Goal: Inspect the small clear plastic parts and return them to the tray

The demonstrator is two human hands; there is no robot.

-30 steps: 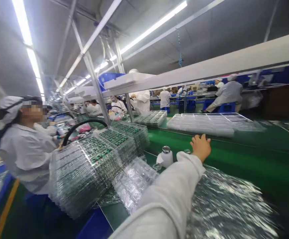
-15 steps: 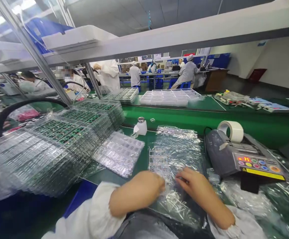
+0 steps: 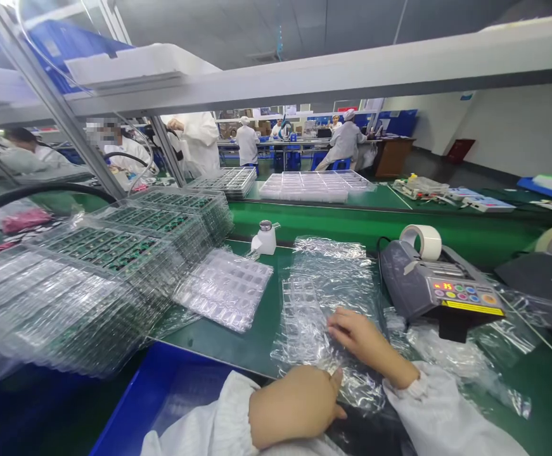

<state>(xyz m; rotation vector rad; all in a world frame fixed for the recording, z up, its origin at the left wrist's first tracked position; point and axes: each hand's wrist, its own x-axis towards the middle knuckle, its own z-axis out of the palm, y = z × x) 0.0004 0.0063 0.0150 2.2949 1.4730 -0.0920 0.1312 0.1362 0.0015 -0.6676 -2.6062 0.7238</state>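
Two bare hands work at the near edge of the green bench top (image 3: pixel 256 335); left hand (image 3: pixel 297 405) sits at the very front edge, fingers curled into a loose fist, thumb tip touching the crinkled clear plastic bag (image 3: pixel 333 285); whether it pinches the film cannot be told; right hand (image 3: pixel 359 339) lies flat on the same bag, fingers spread narrow and pressing the film, holding nothing closed; bag runs from the front edge back toward the middle of the bench, with a clear blister tray (image 3: pixel 301 316) inside it, just left of the right hand; loose clear compartment tray (image 3: pixel 223 288) lies left of the bag, apart from it; tall tilted stacks of clear trays with green circuit boards (image 3: pixel 128 253) fill the left side of the bench; small white pump bottle with metal cap (image 3: pixel 265 239) stands at the back edge; grey tape dispenser machine with coloured buttons (image 3: pixel 437 291) sits right of the bag, white tape roll (image 3: pixel 421 240) on top; blue bin (image 3: pixel 161 392) below the front edge; other people in white coats (image 3: pixel 194 139) beyond the far benches.
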